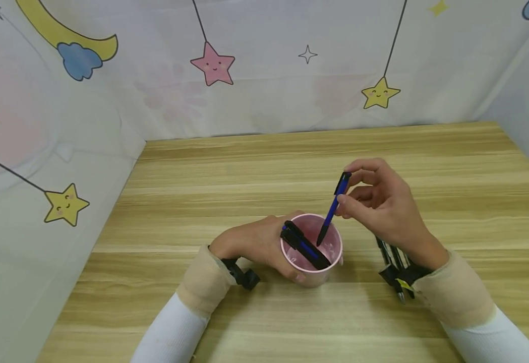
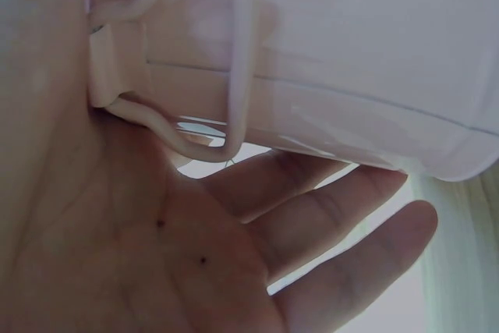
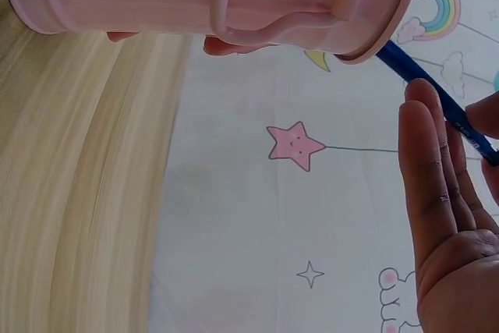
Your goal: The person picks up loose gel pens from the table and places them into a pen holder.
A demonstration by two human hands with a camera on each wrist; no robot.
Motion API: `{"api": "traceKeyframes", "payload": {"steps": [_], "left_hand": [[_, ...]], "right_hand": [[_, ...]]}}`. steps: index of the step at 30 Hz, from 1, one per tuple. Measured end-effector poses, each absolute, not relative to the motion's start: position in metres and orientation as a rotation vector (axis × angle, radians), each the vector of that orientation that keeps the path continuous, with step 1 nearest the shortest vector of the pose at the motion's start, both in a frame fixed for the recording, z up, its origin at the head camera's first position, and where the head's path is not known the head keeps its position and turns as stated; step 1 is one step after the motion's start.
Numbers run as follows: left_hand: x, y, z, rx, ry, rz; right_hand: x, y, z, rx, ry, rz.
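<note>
A pink bucket [image 1: 311, 279] with a wire side handle [image 2: 242, 60] stands on the table. My left hand [image 1: 264, 242] grips its left side, thumb at the front and fingers behind. Several black and blue pens [image 1: 305, 245] lean together inside it. Between the thumb and fingers of my right hand [image 1: 382, 196] is a blue pen [image 1: 332, 209] with a black clip and tip. It slants tip down, its lower end inside the bucket's mouth. In the right wrist view, the blue pen [image 3: 421, 76] passes behind the bucket's rim [image 3: 390, 29].
Several dark pens [image 1: 396, 267] lie on the wooden table [image 1: 228, 176] beneath my right wrist, partly hidden by it. A white cloth with printed stars [image 1: 214, 65] hangs behind the table and along its sides. Each wrist wears a small black camera mount [image 1: 246, 277].
</note>
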State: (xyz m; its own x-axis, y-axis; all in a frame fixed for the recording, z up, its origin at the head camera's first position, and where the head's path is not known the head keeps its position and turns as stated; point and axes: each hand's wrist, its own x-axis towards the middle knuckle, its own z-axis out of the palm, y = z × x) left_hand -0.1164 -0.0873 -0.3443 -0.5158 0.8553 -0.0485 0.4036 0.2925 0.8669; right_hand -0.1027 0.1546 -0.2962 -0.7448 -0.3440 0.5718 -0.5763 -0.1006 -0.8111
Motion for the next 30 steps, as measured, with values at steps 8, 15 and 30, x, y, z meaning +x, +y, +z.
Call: {"api": "traceKeyframes", "payload": {"steps": [8,15,30], "left_hand": [[-0.106,-0.085,-0.318,1.074,2.096,1.128],[-0.103,-0.084,-0.313,1.069,2.106,1.115],[-0.118,-0.087,-0.350,1.101,2.104,1.096]], "right_hand": [[-0.098,0.149,-0.290,1.066,-2.070,1.774],[-0.095,0.148,-0.288,1.067,-2.211,1.589],[-0.106,0.150,-0.310,1.285,-2.351,1.383]]}}
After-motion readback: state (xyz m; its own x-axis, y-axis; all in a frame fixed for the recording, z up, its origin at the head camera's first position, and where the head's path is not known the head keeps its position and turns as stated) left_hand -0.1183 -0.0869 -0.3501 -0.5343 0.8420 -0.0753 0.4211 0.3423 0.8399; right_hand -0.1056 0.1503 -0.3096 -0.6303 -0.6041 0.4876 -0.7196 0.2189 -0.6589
